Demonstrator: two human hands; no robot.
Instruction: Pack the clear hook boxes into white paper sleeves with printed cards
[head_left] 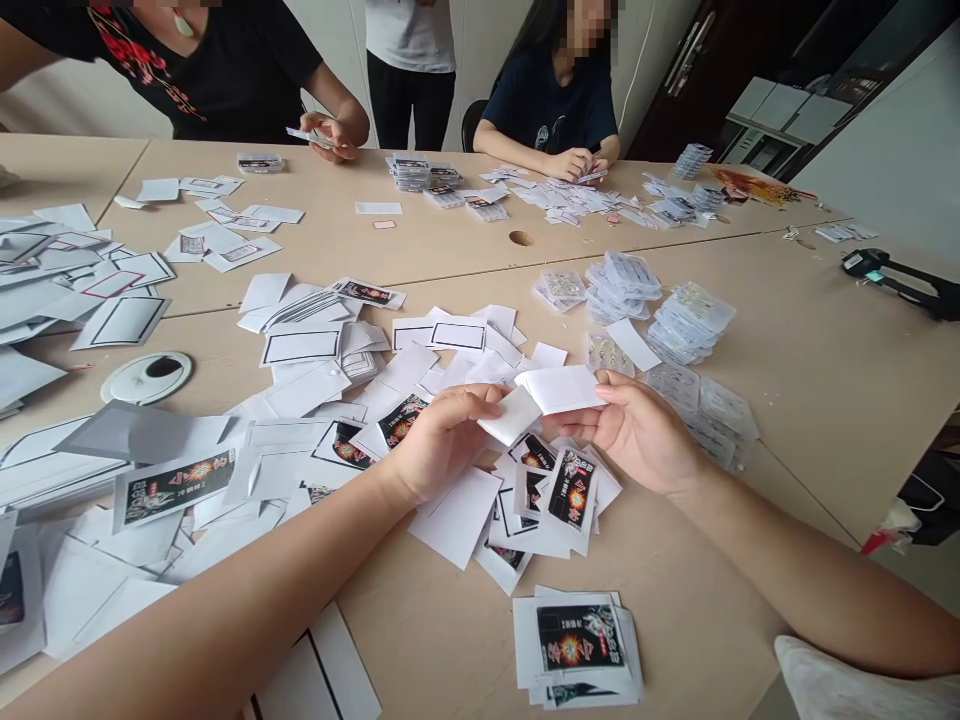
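My left hand (450, 435) pinches a small folded white card (511, 416) between thumb and fingers. In my right hand (634, 425) is a second white card (564, 388), gripped at its right end, and the two cards meet or overlap at their inner edges. Beneath my hands lies a loose heap of printed cards (571, 490), white with black panels and a bright orange burst. Closer to me sits a small stack of the same printed cards (581, 640). Clear plastic boxes (694, 320) are piled just beyond my right hand.
White cards (300, 347) spread widely over the left of the table (675, 620). A round cable-hole cover (147, 377) sits among them. At the right edge lies a black tool-like object (900, 280). Across the table, two people handle cards; another person stands behind.
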